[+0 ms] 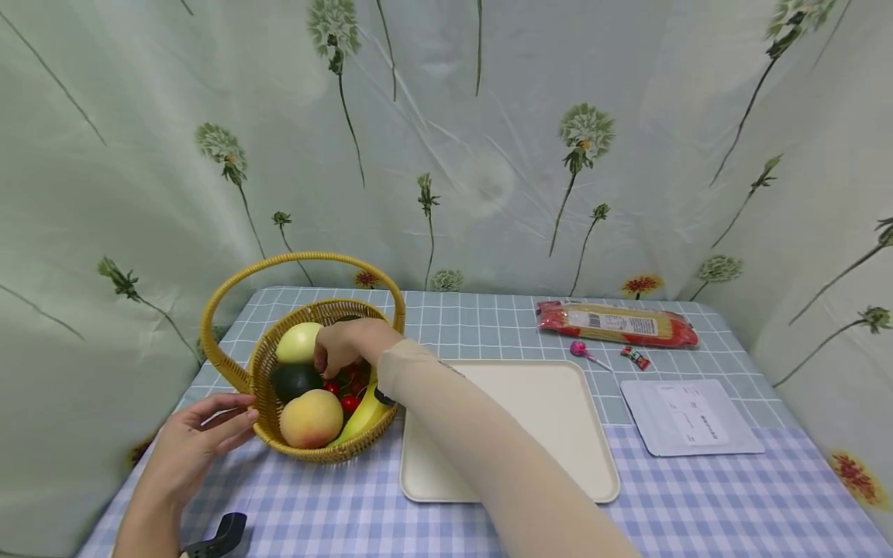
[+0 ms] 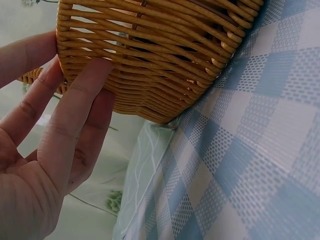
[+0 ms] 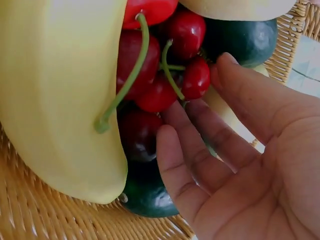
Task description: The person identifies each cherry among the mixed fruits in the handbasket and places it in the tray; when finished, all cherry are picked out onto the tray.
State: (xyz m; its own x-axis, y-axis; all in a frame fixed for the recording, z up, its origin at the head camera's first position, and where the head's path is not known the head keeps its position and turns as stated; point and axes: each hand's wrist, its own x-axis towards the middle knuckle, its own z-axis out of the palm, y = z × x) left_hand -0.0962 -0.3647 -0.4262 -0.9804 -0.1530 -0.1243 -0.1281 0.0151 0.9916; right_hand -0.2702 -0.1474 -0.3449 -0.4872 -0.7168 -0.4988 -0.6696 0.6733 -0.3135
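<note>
A wicker basket (image 1: 335, 453) with a tall arched handle holds fruit at the table's left. My left hand (image 1: 198, 438) touches the basket's left side. In the left wrist view its fingers (image 2: 75, 107), fairly straight, meet the weave near the rim. My right hand (image 1: 352, 345) reaches down inside the basket. Seen from the right wrist, its thumb and loosely bent fingers lie apart against red cherries (image 3: 185, 37) with green stems. Beside them are a banana (image 3: 60, 95), a dark green fruit (image 3: 245, 40), a peach (image 1: 312, 418) and a yellow-green fruit (image 1: 297, 342).
An off-white tray (image 1: 558, 403) lies right of the basket, partly under my right forearm. Farther right are a red-ended pasta packet (image 1: 617, 323), a pink lollipop (image 1: 578, 349), a small wrapped candy (image 1: 635, 357) and a flat silvery pouch (image 1: 691, 417). A dandelion-print curtain (image 1: 488, 155) hangs behind.
</note>
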